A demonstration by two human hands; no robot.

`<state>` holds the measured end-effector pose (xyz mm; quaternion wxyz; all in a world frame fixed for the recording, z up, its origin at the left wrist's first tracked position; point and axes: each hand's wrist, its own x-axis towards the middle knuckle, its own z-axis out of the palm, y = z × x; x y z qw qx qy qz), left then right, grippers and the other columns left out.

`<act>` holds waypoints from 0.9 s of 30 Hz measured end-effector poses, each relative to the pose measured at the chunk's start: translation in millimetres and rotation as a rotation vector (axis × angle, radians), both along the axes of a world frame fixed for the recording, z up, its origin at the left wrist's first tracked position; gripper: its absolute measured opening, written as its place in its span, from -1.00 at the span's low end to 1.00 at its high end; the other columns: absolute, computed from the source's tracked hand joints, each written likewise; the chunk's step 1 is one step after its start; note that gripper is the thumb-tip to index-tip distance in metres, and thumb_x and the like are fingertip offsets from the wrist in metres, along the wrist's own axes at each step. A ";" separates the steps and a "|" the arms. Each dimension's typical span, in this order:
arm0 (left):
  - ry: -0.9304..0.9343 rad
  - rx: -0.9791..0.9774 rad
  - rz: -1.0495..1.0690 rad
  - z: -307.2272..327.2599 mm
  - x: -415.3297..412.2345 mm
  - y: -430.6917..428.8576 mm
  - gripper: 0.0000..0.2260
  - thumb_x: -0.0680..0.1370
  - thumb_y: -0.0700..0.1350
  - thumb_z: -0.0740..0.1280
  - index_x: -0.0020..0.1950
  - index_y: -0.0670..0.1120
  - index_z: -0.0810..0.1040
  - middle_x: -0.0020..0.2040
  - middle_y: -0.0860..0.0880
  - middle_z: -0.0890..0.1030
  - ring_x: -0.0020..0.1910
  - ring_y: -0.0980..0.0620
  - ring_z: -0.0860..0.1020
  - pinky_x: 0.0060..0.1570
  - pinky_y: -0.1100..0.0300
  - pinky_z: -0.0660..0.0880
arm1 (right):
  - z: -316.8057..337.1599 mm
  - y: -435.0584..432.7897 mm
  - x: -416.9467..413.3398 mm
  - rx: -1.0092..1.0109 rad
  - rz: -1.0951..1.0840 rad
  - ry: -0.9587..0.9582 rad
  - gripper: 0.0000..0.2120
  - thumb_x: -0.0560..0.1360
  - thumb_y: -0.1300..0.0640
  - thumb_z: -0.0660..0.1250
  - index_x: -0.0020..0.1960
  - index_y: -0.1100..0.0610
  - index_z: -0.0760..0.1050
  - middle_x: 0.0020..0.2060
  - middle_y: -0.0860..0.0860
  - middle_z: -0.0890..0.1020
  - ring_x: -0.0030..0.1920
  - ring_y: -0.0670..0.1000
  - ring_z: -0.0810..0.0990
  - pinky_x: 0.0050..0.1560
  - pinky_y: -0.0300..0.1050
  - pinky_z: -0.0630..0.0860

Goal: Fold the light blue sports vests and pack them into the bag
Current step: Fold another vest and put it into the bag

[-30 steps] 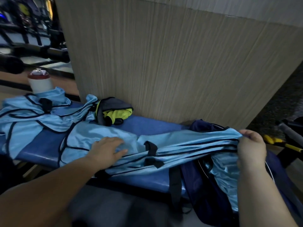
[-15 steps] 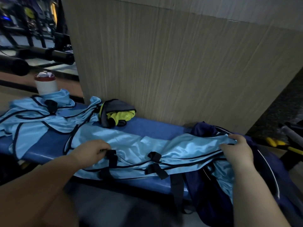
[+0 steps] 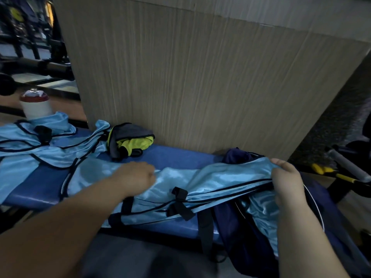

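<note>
Folded light blue vest [image 3: 200,181] stretched along the blue tabletop [image 3: 176,155], long axis running left to right between the two grips. Right grip [image 3: 287,181] clasps the vest's right end just above the open navy bag [image 3: 230,223]. Left grip [image 3: 136,177] rests mid-vest with fingers curled, hold indiscernible. The right grip is nearer the bag, so packing probably proceeds rightward and down

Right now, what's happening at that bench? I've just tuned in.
A person is working on a light blue vest stretched along the blue bench. Their right hand pinches its end over the open navy bag, and their left hand grips the cloth near the other end. Light blue fabric already shows inside the bag. More light blue vests lie heaped at the bench's left end, not yet folded, beside a yellow-green garment.
</note>
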<state>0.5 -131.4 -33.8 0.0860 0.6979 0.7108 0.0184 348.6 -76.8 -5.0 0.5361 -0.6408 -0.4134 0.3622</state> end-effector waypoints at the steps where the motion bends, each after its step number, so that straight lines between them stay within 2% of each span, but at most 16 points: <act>1: -0.113 0.097 -0.045 -3.6 18.7 0.6 -0.83 0.59 0.02 0.16 0.04 -0.03 0.46 0.04 0.05 0.50 0.07 0.01 0.47 -0.03 0.12 0.37 | 1.8 0.0 1.1 0.019 0.000 0.092 -0.59 0.43 0.33 0.11 0.08 -0.01 0.57 0.03 0.16 0.64 0.01 0.21 0.64 0.11 0.16 0.59; 3: -0.282 0.128 -0.186 -14.2 52.1 -0.8 -0.69 0.58 0.11 0.24 0.28 0.07 0.46 0.24 0.08 0.50 0.25 0.04 0.42 0.19 0.12 0.38 | 5.0 1.9 4.4 0.046 0.009 0.201 -0.55 0.44 0.40 0.06 0.14 0.08 0.56 0.07 0.20 0.63 0.04 0.21 0.63 0.10 0.13 0.58; 5: -0.333 0.023 -0.313 -26.2 79.0 -2.1 -0.56 0.56 0.19 0.26 0.42 0.12 0.38 0.37 0.08 0.43 0.37 0.07 0.34 0.35 0.15 0.28 | 6.8 2.9 8.3 0.054 0.003 0.264 -0.51 0.45 0.43 0.03 0.19 0.11 0.55 0.13 0.23 0.61 0.09 0.24 0.61 0.12 0.16 0.55; 8: -0.364 -0.121 -0.431 -41.5 96.4 -3.6 -0.55 0.57 0.16 0.30 0.45 0.16 0.37 0.50 0.06 0.29 0.49 0.07 0.18 0.40 0.28 0.05 | 7.5 2.0 8.8 0.064 0.019 0.284 -0.52 0.45 0.44 0.03 0.17 0.09 0.55 0.15 0.25 0.59 0.04 0.21 0.61 0.13 0.18 0.53; 10: -0.427 -0.259 -0.434 -45.4 94.5 -3.9 -0.56 0.56 0.17 0.31 0.43 0.26 0.35 0.57 0.08 0.14 0.55 0.08 0.02 0.44 0.21 -0.04 | 10.0 -0.9 -0.2 0.092 0.054 0.261 -0.52 0.45 0.44 0.06 0.11 0.01 0.55 0.08 0.18 0.62 0.01 0.17 0.63 0.13 0.15 0.57; 11: -0.474 -0.312 -0.425 -43.7 92.5 -3.9 -0.58 0.55 0.18 0.31 0.41 0.28 0.37 0.57 0.09 0.13 0.55 0.10 0.01 0.46 0.17 -0.04 | 12.2 -2.6 -7.0 0.112 0.080 0.245 -0.51 0.45 0.44 0.08 0.13 -0.02 0.55 0.03 0.15 0.63 -0.03 0.15 0.64 0.06 0.10 0.60; 13: -0.688 -0.330 -0.356 -34.2 90.3 -5.5 -0.65 0.56 0.16 0.32 0.34 0.25 0.47 0.49 0.14 0.31 0.48 0.16 0.22 0.45 0.19 0.15 | 16.1 -7.7 -23.4 0.154 0.157 0.187 -0.46 0.44 0.42 0.12 0.22 -0.06 0.54 -0.13 0.06 0.64 -0.24 0.05 0.59 -0.21 -0.07 0.56; 15: -0.961 -0.257 -0.182 -23.6 90.0 -6.1 -0.70 0.58 0.14 0.29 0.29 0.15 0.51 0.29 0.15 0.53 0.31 0.18 0.44 0.24 0.26 0.36 | 17.5 -14.3 -41.5 0.181 0.235 0.093 -0.41 0.43 0.41 0.13 0.24 -0.15 0.53 -0.33 -0.03 0.57 -0.45 -0.03 0.40 -0.42 -0.19 0.38; 16: -1.072 -0.206 -0.080 -20.8 88.9 -4.7 -0.70 0.60 0.14 0.25 0.28 0.07 0.49 0.20 0.11 0.59 0.27 0.14 0.48 0.19 0.21 0.37 | 17.7 -18.6 -51.3 0.195 0.279 0.063 -0.40 0.43 0.41 0.14 0.22 -0.19 0.53 -0.35 -0.07 0.56 -0.48 -0.04 0.36 -0.45 -0.20 0.35; 17: -1.177 -0.163 0.022 -20.6 86.9 -1.7 -0.67 0.62 0.14 0.20 0.29 0.00 0.47 0.14 0.07 0.63 0.26 0.08 0.50 0.22 0.13 0.36 | 17.4 -23.3 -61.3 0.215 0.336 0.045 -0.40 0.43 0.41 0.15 0.20 -0.22 0.53 -0.31 -0.12 0.60 -0.47 -0.05 0.38 -0.43 -0.20 0.37; 19: -1.420 -0.136 0.222 -21.8 80.8 5.6 -0.56 0.63 0.20 0.08 0.29 -0.10 0.45 0.06 -0.02 0.67 0.19 -0.03 0.56 0.30 0.00 0.36 | 14.3 -31.4 -82.1 0.272 0.460 -0.017 -0.39 0.45 0.43 0.17 0.21 -0.22 0.51 -0.09 -0.27 0.63 -0.37 -0.13 0.49 -0.33 -0.26 0.43; 20: -1.561 -0.146 0.307 -21.3 76.7 7.8 -0.50 0.62 0.25 0.05 0.27 -0.11 0.46 0.05 -0.06 0.68 0.13 -0.07 0.59 0.24 -0.01 0.39 | 11.9 -34.7 -92.3 0.297 0.519 -0.075 -0.40 0.45 0.43 0.19 0.24 -0.20 0.48 0.00 -0.31 0.60 -0.31 -0.19 0.52 -0.27 -0.33 0.44; 22: -1.804 -0.184 0.403 -17.8 68.9 8.7 -0.38 0.55 0.36 0.02 0.21 -0.12 0.51 0.04 -0.12 0.68 0.01 -0.11 0.61 0.04 0.02 0.46 | 2.5 -39.3 -111.2 0.297 0.627 -0.221 -0.41 0.47 0.40 0.24 0.29 -0.20 0.41 0.04 -0.35 0.55 -0.19 -0.27 0.55 -0.14 -0.42 0.44; 24: -1.931 -0.269 0.401 -14.4 62.2 9.4 -0.25 0.48 0.45 0.00 0.18 -0.15 0.57 0.05 -0.18 0.66 -0.03 -0.16 0.62 -0.02 0.00 0.49 | -11.7 -42.5 -125.7 0.228 0.786 -0.327 -0.37 0.48 0.34 0.31 0.36 -0.24 0.31 0.09 -0.32 0.52 -0.03 -0.31 0.57 0.00 -0.40 0.49; 25: -1.968 -0.320 0.384 -12.4 59.6 9.7 -0.22 0.47 0.46 0.01 0.16 -0.18 0.60 0.08 -0.21 0.65 0.00 -0.17 0.62 0.01 -0.03 0.51 | -19.3 -43.7 -130.7 0.174 0.881 -0.363 -0.33 0.48 0.30 0.35 0.39 -0.27 0.26 0.15 -0.27 0.50 0.08 -0.26 0.57 0.09 -0.31 0.52; 27: -1.970 -0.388 0.376 -8.9 55.4 6.6 -0.31 0.51 0.39 0.12 0.08 -0.22 0.64 0.05 -0.24 0.65 -0.02 -0.18 0.64 -0.05 0.00 0.58 | -30.0 -46.5 -135.6 0.094 0.992 -0.494 -0.31 0.48 0.21 0.40 0.46 -0.25 0.22 0.22 -0.18 0.44 0.22 -0.16 0.52 0.23 -0.18 0.51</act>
